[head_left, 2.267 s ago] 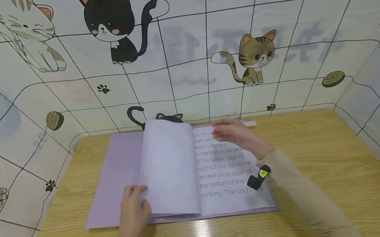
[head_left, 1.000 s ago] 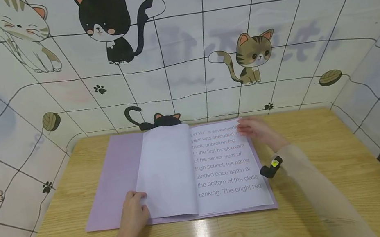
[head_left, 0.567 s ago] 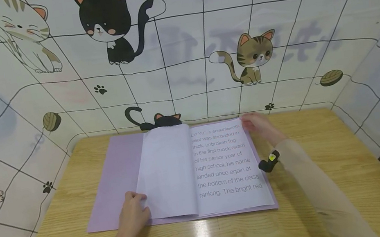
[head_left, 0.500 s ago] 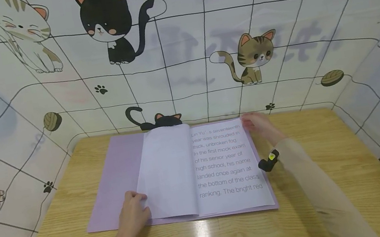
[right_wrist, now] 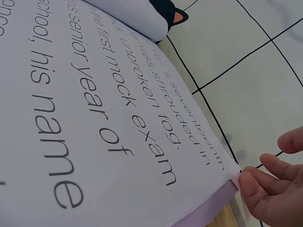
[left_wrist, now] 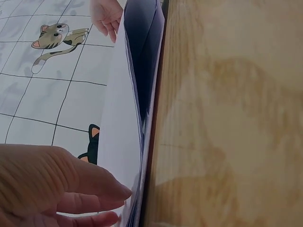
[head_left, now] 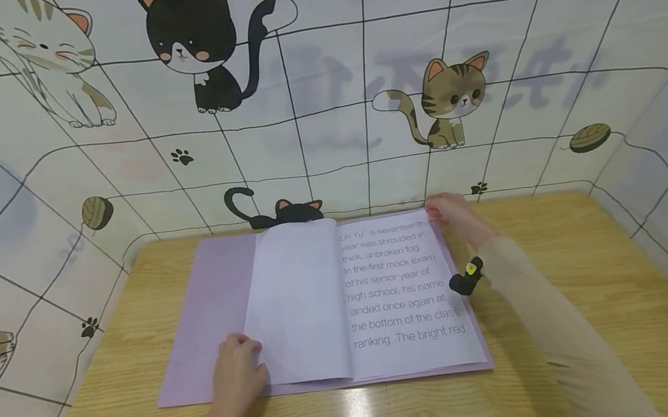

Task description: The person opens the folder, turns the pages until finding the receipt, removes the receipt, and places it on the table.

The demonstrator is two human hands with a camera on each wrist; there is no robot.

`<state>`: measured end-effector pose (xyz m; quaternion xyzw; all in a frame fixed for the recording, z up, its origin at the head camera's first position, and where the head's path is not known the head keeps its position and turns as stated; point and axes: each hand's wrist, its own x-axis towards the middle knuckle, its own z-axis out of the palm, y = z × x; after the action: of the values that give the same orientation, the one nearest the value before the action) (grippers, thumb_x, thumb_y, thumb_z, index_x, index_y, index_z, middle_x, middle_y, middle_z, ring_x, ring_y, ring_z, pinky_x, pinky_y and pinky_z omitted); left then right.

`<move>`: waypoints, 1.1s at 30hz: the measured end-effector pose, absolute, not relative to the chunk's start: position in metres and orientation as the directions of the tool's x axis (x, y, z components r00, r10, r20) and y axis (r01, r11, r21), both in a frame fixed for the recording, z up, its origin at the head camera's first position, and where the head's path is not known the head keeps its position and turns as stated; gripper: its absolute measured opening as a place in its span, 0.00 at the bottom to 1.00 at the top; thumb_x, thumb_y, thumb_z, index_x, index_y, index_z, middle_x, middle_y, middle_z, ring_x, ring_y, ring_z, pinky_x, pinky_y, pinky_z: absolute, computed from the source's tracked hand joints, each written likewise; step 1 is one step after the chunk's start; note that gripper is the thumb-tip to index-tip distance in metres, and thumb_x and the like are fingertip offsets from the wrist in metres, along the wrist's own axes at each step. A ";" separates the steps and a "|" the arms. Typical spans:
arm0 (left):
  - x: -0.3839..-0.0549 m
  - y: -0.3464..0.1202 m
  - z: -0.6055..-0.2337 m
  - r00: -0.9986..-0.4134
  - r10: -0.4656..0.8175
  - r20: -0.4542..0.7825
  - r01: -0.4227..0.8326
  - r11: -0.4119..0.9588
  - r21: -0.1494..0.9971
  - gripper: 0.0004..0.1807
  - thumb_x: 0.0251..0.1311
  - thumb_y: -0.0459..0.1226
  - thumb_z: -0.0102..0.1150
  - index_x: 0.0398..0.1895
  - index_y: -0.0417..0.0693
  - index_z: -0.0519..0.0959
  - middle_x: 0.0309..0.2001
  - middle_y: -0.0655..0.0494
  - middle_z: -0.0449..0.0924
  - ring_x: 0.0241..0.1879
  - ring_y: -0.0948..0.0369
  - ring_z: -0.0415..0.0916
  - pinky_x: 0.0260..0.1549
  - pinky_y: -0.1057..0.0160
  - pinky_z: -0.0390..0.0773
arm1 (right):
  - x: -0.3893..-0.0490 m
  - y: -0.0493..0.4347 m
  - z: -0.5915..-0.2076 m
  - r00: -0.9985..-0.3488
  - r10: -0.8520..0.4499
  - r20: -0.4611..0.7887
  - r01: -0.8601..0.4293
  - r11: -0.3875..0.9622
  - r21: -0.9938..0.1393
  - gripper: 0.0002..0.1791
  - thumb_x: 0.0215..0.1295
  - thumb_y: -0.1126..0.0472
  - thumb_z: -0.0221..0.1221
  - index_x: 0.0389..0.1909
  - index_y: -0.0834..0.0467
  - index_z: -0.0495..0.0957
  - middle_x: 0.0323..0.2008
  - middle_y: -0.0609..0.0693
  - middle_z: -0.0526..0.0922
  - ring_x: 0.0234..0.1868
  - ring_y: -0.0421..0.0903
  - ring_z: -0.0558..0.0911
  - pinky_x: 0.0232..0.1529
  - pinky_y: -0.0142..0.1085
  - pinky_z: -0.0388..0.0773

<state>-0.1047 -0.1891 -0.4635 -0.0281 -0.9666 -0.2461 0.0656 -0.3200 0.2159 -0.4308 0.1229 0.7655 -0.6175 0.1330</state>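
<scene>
A book with a lilac cover lies spread out on the table. Its left page is blank and its right page carries large printed English text. My left hand rests with its fingertips on the left edge of the blank page; in the left wrist view, the left hand's thumb touches the paper. At the right page's far right corner, my right hand pinches a small pink tab between thumb and finger. Its other fingers are loosely bent, and part of the tab is hidden.
The wooden table reaches out on both sides of the book. Behind it stands a white wall covering with grid lines and cartoon cats. A black wrist device hangs at the right sleeve, over the book's right edge.
My right hand has moved from above the text to the far right corner and taken hold of the tab. The left page, raised earlier, now lies flatter under my left hand.
</scene>
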 end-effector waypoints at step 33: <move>-0.107 -0.200 -0.478 -0.996 0.049 0.072 0.082 0.818 0.569 0.29 0.37 0.32 0.71 0.45 0.26 0.73 0.43 0.37 0.69 0.45 0.43 0.69 0.47 0.46 0.72 | -0.324 0.215 -0.432 -0.924 0.044 -0.379 0.369 0.351 -0.860 0.26 0.69 0.60 0.46 0.65 0.65 0.60 0.57 0.61 0.68 0.50 0.51 0.70 0.51 0.38 0.68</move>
<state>-0.1069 -0.2001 -0.4777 -0.0344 -0.9531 -0.2994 0.0270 -0.3244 0.2146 -0.4318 0.1279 0.8088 -0.5550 0.1464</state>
